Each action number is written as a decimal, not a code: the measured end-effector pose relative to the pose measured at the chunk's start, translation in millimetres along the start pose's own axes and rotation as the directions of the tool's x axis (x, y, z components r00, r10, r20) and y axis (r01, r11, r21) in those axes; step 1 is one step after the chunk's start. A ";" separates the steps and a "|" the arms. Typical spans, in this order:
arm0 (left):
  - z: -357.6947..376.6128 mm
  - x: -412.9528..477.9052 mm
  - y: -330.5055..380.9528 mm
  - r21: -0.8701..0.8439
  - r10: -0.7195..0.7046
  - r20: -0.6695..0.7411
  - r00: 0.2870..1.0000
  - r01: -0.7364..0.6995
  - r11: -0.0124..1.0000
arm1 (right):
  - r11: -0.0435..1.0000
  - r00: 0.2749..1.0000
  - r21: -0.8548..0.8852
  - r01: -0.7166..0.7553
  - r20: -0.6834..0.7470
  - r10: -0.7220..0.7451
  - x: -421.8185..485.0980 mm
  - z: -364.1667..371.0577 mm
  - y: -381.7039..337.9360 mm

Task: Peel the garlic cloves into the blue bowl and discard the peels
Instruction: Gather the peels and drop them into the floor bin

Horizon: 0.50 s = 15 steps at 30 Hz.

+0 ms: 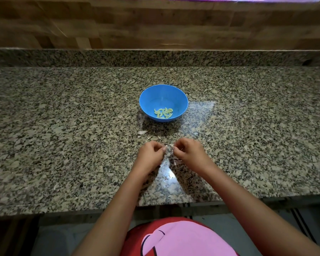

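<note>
**Garlic clove pinched between both hands**

A small, pale garlic clove is pinched between the curled fingertips of the left hand and the right hand, over the speckled, polished granite worktop. Beyond the hands a round, smooth blue bowl is seen, with curved yellowish peeled cloves heaped at its bottom. A whitish papery piece lies between the bowl and the left hand. Thin dry peels are scattered between the wrists.
</note>
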<state>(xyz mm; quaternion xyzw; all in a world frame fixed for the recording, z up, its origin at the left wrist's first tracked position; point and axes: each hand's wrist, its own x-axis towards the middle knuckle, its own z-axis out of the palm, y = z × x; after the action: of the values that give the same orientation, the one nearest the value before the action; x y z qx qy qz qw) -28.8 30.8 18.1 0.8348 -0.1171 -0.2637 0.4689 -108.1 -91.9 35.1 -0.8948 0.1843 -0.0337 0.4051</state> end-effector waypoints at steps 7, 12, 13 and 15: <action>5.0 -2.8 3.4 0.262 0.160 -0.090 0.983 -0.131 0.956 | 0.977 0.984 -0.155 -0.150 -0.122 0.131 36.0 -12.1 12.3; 10.5 -7.7 -1.1 0.335 0.283 -0.096 0.954 -0.236 0.912 | 0.964 0.975 -0.186 -0.188 -0.153 0.160 44.9 -13.5 16.8; 10.6 -8.5 -1.9 0.333 0.291 -0.105 0.951 -0.242 0.911 | 0.971 0.976 -0.163 -0.176 -0.160 0.150 37.2 -12.7 16.5; 11.6 -8.7 -3.4 0.329 0.294 -0.124 0.948 -0.240 0.913 | 0.983 0.986 -0.123 -0.136 -0.115 0.122 17.8 -8.7 15.4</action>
<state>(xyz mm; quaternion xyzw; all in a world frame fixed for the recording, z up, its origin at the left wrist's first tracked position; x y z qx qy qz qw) -42.6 28.0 13.2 0.8934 -0.2295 -0.1026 0.3723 -98.0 -113.8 28.1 -0.9025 0.2652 -0.0433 0.3364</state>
